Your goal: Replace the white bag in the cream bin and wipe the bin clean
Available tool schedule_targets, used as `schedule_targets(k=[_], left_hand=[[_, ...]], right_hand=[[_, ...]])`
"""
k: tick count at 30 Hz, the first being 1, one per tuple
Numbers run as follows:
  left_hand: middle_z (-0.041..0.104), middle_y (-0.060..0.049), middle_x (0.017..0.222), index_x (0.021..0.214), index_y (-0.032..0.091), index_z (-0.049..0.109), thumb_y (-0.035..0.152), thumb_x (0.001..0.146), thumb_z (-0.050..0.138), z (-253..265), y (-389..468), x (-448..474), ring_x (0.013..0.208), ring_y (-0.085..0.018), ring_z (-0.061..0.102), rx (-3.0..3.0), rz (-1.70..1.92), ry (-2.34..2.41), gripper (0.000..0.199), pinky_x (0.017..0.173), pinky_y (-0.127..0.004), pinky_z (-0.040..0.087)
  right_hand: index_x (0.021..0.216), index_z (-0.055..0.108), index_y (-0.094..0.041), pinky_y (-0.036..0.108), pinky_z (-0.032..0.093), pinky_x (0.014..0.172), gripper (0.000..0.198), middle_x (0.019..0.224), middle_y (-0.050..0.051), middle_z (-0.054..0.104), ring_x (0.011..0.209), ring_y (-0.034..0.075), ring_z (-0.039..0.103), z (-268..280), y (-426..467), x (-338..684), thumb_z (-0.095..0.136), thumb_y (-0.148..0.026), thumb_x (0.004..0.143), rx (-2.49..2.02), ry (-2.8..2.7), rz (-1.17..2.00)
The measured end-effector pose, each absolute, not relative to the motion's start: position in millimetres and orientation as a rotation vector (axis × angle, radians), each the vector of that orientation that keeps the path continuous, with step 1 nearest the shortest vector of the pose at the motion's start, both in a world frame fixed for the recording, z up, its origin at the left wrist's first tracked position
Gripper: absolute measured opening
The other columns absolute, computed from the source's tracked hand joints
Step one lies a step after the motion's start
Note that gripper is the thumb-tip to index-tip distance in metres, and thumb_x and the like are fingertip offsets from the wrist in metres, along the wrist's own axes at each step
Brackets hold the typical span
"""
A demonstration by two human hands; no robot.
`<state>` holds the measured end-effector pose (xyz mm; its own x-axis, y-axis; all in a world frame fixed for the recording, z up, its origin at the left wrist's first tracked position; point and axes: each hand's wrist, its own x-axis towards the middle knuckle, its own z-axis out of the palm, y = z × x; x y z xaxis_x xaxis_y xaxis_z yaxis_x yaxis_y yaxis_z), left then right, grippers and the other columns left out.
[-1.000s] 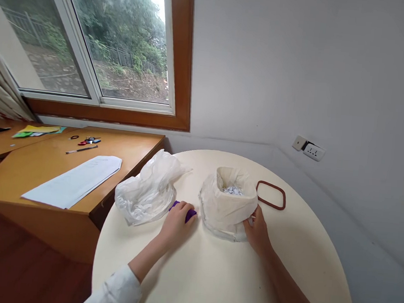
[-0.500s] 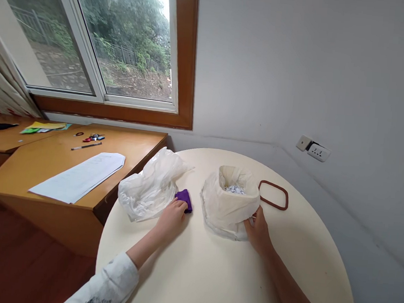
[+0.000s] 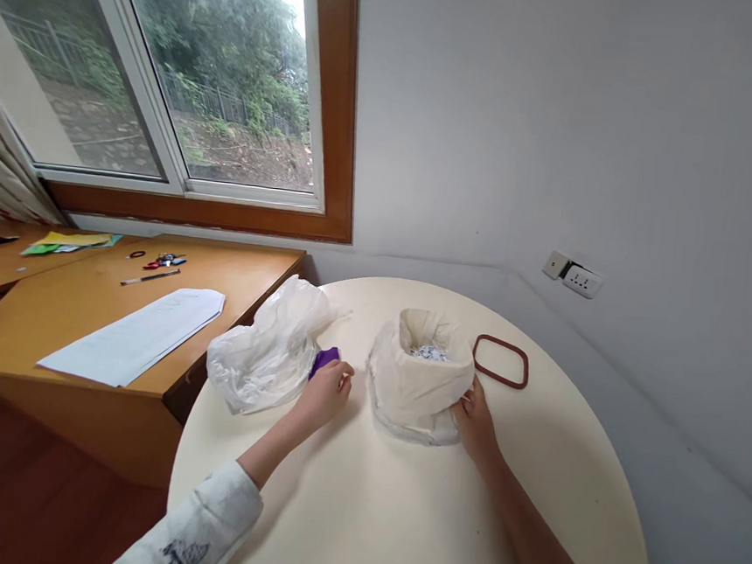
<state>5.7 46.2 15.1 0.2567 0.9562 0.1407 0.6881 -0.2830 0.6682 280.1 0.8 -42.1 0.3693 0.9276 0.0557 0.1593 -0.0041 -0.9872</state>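
Taking the middle of the round table (image 3: 381, 519) as the center of your clock, with twelve straight ahead, your bin (image 3: 436, 384) stands upright near twelve o'clock. A pale liner is folded down over its outside and bunches loosely around the foot. Through the open mouth you see small white paper scraps (image 3: 429, 352).

Your right hand (image 3: 477, 422) is at the bin's four o'clock side, its fingers bent in against the loose liner. The fingertips are partly hidden in the folds, so you cannot tell how firmly they have hold of it.

Your left hand (image 3: 325, 394) is at about ten o'clock, half open, fingers curled, back of the hand upward. Just beyond it lies a folded purple piece (image 3: 324, 359), partly covered by the hand; you cannot tell whether your fingers touch or hold it. On its nine o'clock side is a crumpled, translucent plastic bag (image 3: 271, 352), spread toward the table's edge.

Near one o'clock a brown rounded frame (image 3: 525, 371) lies flat, just beside the bin. Further out, at ten o'clock, the wooden desk (image 3: 255, 270) carries white sheets (image 3: 141, 332) and a pen (image 3: 151, 277).
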Motion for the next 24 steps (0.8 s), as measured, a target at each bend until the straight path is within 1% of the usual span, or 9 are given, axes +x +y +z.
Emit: schedule_targets(k=[3,6,8,11,14,18,21,24], left_hand=[[0.063,-0.010,0.094,0.104,0.017,0.056,0.027,0.080,0.042,12.8,50.1,20.5,0.077,-0.020,0.061,1.856,0.717,1.431,0.030,0.070,-0.031,0.045],[0.060,-0.011,0.109,0.124,0.020,0.043,0.031,0.080,0.046,11.9,54.8,35.4,0.080,-0.017,0.063,1.667,0.707,1.374,0.045,0.071,-0.028,0.047],[0.056,-0.012,0.116,0.130,0.022,0.037,0.030,0.080,0.048,12.5,56.7,44.0,0.086,-0.016,0.062,1.566,0.720,1.332,0.052,0.076,-0.027,0.046],[0.059,-0.011,0.111,0.129,0.021,0.039,0.029,0.079,0.049,13.7,58.2,52.6,0.091,-0.016,0.060,1.441,0.747,1.262,0.052,0.081,-0.026,0.044],[0.064,-0.008,0.101,0.125,0.020,0.044,0.027,0.077,0.051,14.5,59.8,54.8,0.090,-0.016,0.060,1.334,0.757,1.201,0.048,0.082,-0.026,0.043],[0.065,-0.006,0.096,0.123,0.019,0.046,0.024,0.075,0.051,15.5,62.0,51.4,0.089,-0.016,0.060,1.222,0.746,1.145,0.048,0.082,-0.027,0.044],[0.064,-0.006,0.096,0.121,0.019,0.047,0.023,0.074,0.052,15.9,62.4,49.0,0.089,-0.016,0.060,1.166,0.747,1.119,0.048,0.083,-0.027,0.044],[0.065,-0.005,0.096,0.119,0.019,0.049,0.021,0.074,0.052,16.1,61.9,49.0,0.089,-0.016,0.060,1.124,0.756,1.102,0.046,0.083,-0.027,0.044]], right_hand=[[0.136,0.029,-0.023,0.036,0.046,0.086,0.075,0.105,0.006,0.064,0.096,0.022,0.061,-43.5,5.0,283.7,0.056,-0.026,0.066,-1.460,-0.893,0.904],[0.132,0.036,-0.022,0.036,0.046,0.086,0.071,0.101,0.005,0.066,0.097,0.023,0.061,-42.1,5.8,284.8,0.056,-0.023,0.064,-1.460,-0.845,0.937],[0.127,0.043,-0.021,0.036,0.047,0.086,0.064,0.102,0.004,0.066,0.097,0.022,0.061,-41.3,5.0,284.1,0.056,-0.023,0.064,-1.424,-0.877,0.965],[0.114,0.053,-0.020,0.034,0.047,0.084,0.048,0.107,0.004,0.065,0.099,0.022,0.060,-40.8,3.0,281.9,0.055,-0.024,0.066,-1.348,-0.982,0.971],[0.107,0.057,-0.020,0.034,0.048,0.083,0.039,0.107,0.004,0.065,0.100,0.022,0.060,-39.8,1.1,278.4,0.053,-0.026,0.069,-1.335,-1.066,0.951],[0.107,0.058,-0.022,0.036,0.047,0.085,0.037,0.106,0.003,0.066,0.101,0.023,0.059,-36.2,-1.5,272.1,0.051,-0.025,0.070,-1.331,-1.132,0.956],[0.108,0.058,-0.022,0.037,0.046,0.086,0.038,0.109,0.002,0.064,0.105,0.024,0.057,-33.6,-3.6,268.6,0.050,-0.024,0.071,-1.354,-1.156,0.945],[0.109,0.057,-0.022,0.037,0.047,0.085,0.039,0.108,0.002,0.065,0.105,0.024,0.057,-32.8,-4.6,267.9,0.049,-0.024,0.072,-1.381,-1.151,0.943]])
